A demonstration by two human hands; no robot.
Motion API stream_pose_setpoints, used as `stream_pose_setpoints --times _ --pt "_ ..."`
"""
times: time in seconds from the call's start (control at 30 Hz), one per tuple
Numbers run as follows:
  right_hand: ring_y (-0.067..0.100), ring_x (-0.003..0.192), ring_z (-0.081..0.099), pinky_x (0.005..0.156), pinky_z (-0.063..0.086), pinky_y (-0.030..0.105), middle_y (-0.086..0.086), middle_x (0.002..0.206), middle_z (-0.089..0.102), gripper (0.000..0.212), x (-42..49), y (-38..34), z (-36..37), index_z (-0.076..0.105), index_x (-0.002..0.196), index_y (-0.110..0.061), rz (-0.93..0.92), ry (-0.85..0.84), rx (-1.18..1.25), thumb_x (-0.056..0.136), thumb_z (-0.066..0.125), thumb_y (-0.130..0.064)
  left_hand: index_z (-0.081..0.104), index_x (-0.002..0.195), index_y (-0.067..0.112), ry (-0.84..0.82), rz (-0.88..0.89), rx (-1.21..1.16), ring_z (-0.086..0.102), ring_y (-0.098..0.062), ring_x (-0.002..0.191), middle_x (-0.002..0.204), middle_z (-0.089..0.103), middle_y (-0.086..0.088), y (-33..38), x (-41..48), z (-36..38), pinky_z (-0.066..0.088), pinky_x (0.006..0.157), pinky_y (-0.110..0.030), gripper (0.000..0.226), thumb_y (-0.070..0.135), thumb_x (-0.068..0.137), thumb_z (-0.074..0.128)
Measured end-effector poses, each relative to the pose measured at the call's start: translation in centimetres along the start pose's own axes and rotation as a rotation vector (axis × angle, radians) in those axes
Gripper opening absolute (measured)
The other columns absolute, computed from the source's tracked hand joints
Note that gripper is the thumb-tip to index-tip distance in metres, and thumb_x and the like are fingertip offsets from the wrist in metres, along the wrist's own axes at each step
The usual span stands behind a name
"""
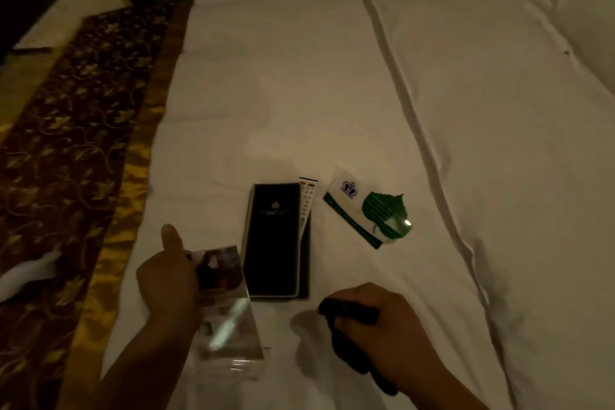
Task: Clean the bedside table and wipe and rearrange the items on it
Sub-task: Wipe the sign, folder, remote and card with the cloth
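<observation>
My left hand (168, 280) grips a clear acrylic card stand (226, 306) with a photo leaflet inside, low over the white bed sheet (266, 93). My right hand (372, 319) is closed around a dark cloth (349, 346) that hangs down onto the sheet. Between the hands and slightly farther away lies a black folder (276, 240) with a small gold crest. A white remote-style card (307, 203) is tucked under its right edge. To the right lies a white card with a green leaf (369, 210). The bedside table is out of view.
A folded white duvet (499, 110) covers the right half of the bed, with a pillow (585, 3) at the far right. A patterned brown and gold bed runner (76, 150) lies along the left. A small white object (30, 273) rests on the runner.
</observation>
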State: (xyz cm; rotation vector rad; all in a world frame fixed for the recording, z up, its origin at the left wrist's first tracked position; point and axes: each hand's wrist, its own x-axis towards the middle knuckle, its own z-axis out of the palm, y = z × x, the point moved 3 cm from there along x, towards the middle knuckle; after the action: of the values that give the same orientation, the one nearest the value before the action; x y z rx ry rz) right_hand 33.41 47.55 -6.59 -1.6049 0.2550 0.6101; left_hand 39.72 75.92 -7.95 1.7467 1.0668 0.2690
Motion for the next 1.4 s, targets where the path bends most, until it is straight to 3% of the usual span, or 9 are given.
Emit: stream_pose_setpoints --times 0.1,0.2,0.4,0.53,0.63,0.83,1.07,1.27,1.4 --pt "0.022 0.046 0.059 0.051 0.047 0.030 0.010 0.059 0.069 0.027 0.9 0.1 0.5 0.076 0.073 -0.024 0.002 0.048 -0.004 0.086 0.061 -0.004 0.047 0.058 0.000 0.038 0.099 0.228 0.046 -0.027 0.059 0.062 0.048 -0.013 0.2 3.4 -1.2 0.041 0.070 -0.041 0.071 0.055 0.101 0.037" --pt "0.021 0.043 0.058 0.044 0.043 0.023 0.014 0.061 0.070 0.029 1.4 0.2 1.0 0.078 0.082 -0.022 0.027 0.075 0.046 0.087 0.061 0.001 0.049 0.058 0.000 -0.011 0.051 0.373 0.051 -0.032 0.069 0.068 0.052 -0.016 -1.3 5.8 -0.7 0.039 0.073 -0.040 0.070 0.052 0.102 0.036" --pt "0.021 0.043 0.057 0.043 0.043 0.022 0.016 0.062 0.070 0.030 2.0 0.2 2.0 0.077 0.085 -0.024 0.032 0.060 0.042 0.088 0.059 0.001 0.061 0.117 -0.011 -0.091 -0.019 0.498 0.055 -0.044 0.114 0.124 0.059 -0.030 -3.7 7.3 1.5 0.041 0.092 -0.042 0.053 0.037 0.104 0.041" --pt "0.020 0.043 0.056 0.043 0.043 0.025 0.015 0.059 0.068 0.027 2.5 0.2 2.1 0.075 0.080 -0.019 0.010 0.070 -0.005 0.088 0.057 0.000 0.058 0.132 0.007 -0.098 0.373 0.686 0.047 -0.043 0.122 0.137 0.050 -0.024 -3.3 3.9 2.2 0.040 0.103 -0.048 0.046 0.021 0.089 0.065" --pt "0.022 0.044 0.058 0.045 0.046 0.027 0.015 0.059 0.069 0.032 2.7 0.4 2.1 0.076 0.081 -0.024 0.024 0.104 0.019 0.088 0.058 0.001 0.060 0.130 0.005 -0.349 0.591 0.599 0.059 -0.036 0.109 0.120 0.058 -0.021 -3.2 0.5 4.7 0.046 0.096 -0.040 0.039 0.018 0.093 0.064" --pt "0.024 0.045 0.059 0.046 0.046 0.027 0.015 0.061 0.070 0.029 2.9 0.4 1.6 0.077 0.084 -0.022 0.023 0.150 0.051 0.087 0.061 0.002 0.040 0.143 0.002 -0.525 0.287 0.766 0.049 -0.036 0.124 0.135 0.050 -0.023 -3.2 0.0 9.1 0.043 0.106 -0.044 0.086 0.057 0.084 0.068" --pt "0.019 0.046 0.062 0.044 0.047 0.024 0.012 0.063 0.072 0.032 2.5 -0.1 0.3 0.078 0.082 -0.027 0.044 0.202 0.019 0.085 0.063 0.002 0.061 0.124 -0.001 -0.700 -0.219 0.176 0.070 -0.030 0.094 0.110 0.071 -0.015 -2.4 0.4 10.4 0.061 0.079 -0.040 0.073 0.018 0.062 0.093" --pt "0.010 0.080 0.069 0.080 0.057 0.041 -0.011 0.086 0.072 0.036 3.8 -2.9 -1.5 0.073 0.092 -0.047 -0.170 0.345 -0.227 0.081 0.070 -0.013 0.066 0.117 0.023 -0.869 -0.153 -0.104 0.075 -0.020 0.093 0.106 0.077 -0.001 -2.4 -4.3 7.8 0.060 0.071 -0.030 0.062 0.009 0.061 0.088" --pt "0.001 0.080 0.063 0.070 0.052 0.019 -0.016 0.086 0.066 0.038 5.7 -7.0 -2.1 0.068 0.092 -0.053 -0.453 0.482 -0.394 0.079 0.068 -0.017 0.061 0.123 0.030 -0.946 -0.055 -0.030 0.073 -0.015 0.100 0.111 0.076 0.007 -3.0 -7.4 5.8 0.059 0.081 -0.035 0.068 0.023 0.060 0.088"
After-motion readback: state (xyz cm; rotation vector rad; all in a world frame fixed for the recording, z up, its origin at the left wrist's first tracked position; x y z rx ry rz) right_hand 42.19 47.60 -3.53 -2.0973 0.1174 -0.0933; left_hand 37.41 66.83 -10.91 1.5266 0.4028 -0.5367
